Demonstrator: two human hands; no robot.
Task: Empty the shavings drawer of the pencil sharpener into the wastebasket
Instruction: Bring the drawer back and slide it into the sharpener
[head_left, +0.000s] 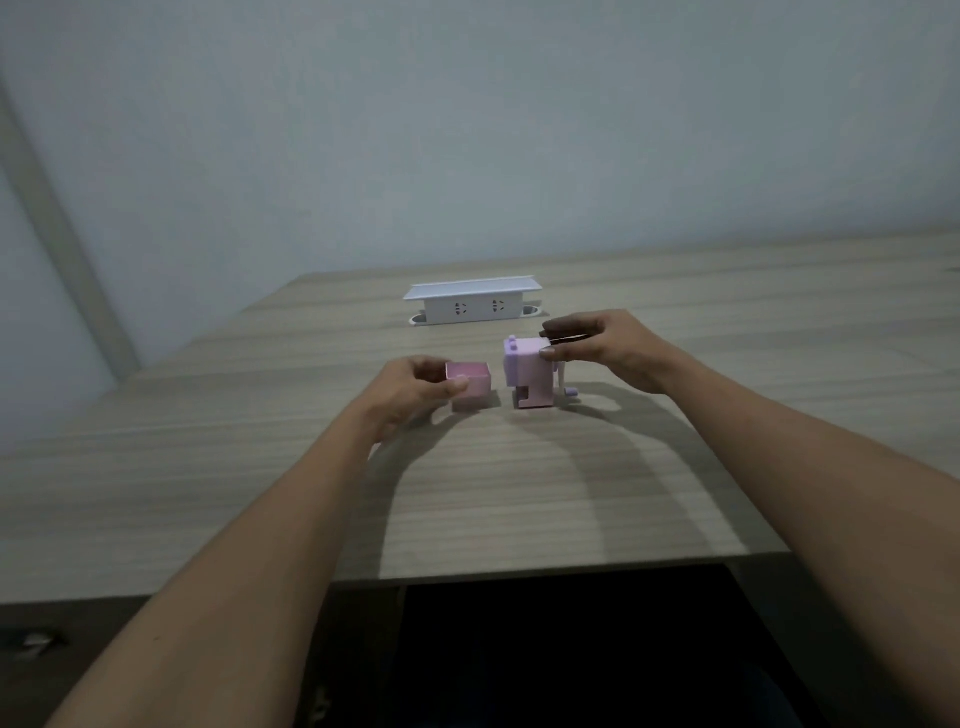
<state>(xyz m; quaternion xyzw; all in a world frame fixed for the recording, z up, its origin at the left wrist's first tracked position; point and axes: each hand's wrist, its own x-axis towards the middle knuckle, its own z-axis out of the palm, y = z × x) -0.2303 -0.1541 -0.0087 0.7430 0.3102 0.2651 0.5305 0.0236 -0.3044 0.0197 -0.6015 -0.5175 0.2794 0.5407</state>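
A white socket box (472, 304) stands on the table (519, 493) behind both hands, well back from them, its outlets facing the person; nothing lies between it and the work. The left hand (410, 387) holds the pink drawer (469, 387) with its fingers (460, 384) closed on its near and left sides, open top up, its bottom at or just above the tabletop. Just right of it, apart by a small gap, the sharpener (532, 371) stands upright on the table, taller than wide, its crank (569, 392) sticking out to the right and an empty slot low on its near face. The right hand (602, 345) pinches the sharpener's top, thumb on the near edge, fingers over the far side.
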